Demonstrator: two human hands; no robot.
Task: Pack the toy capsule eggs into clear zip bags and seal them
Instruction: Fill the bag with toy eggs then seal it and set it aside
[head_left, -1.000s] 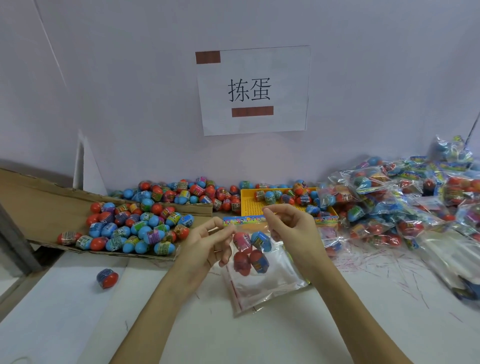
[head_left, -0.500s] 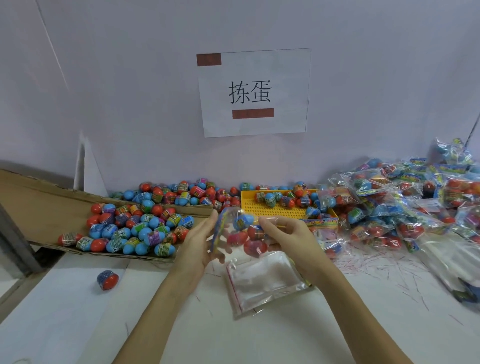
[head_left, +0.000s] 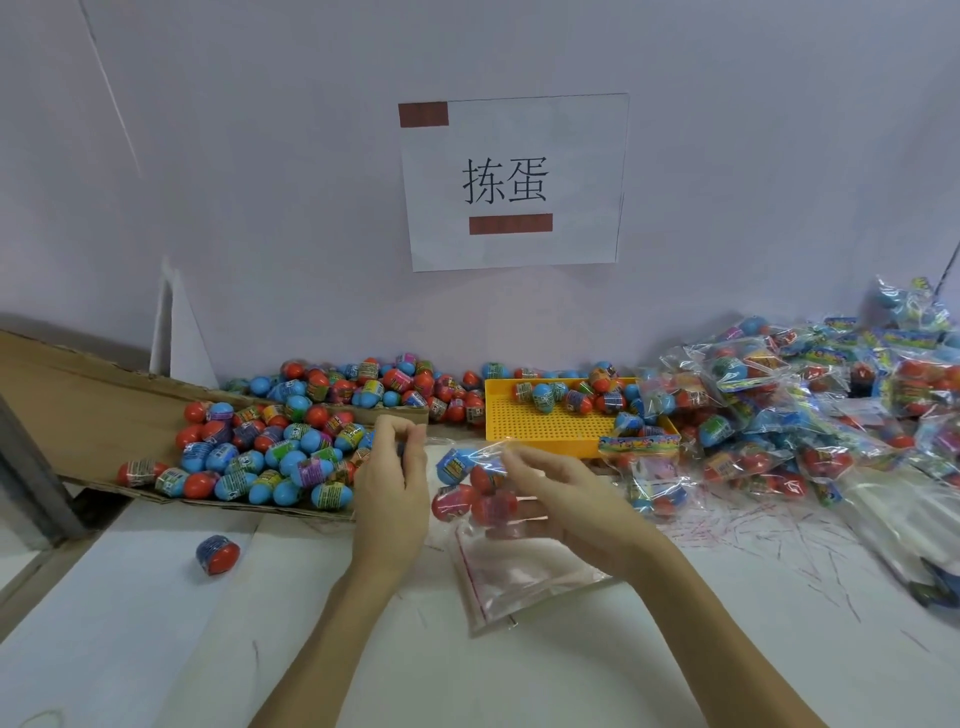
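Your left hand (head_left: 390, 467) pinches one end of the filled zip bag (head_left: 475, 486) and your right hand (head_left: 558, 491) grips it just below the yellow tray (head_left: 545, 423) on the white table (head_left: 156, 649), under the wall sign (head_left: 514, 182).

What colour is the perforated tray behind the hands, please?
The tray is yellow, shown in the head view.

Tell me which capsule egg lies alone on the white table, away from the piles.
The red and blue egg near the table's left edge. It lies by itself in front of the cardboard sheet, while the other loose eggs are heaped together.
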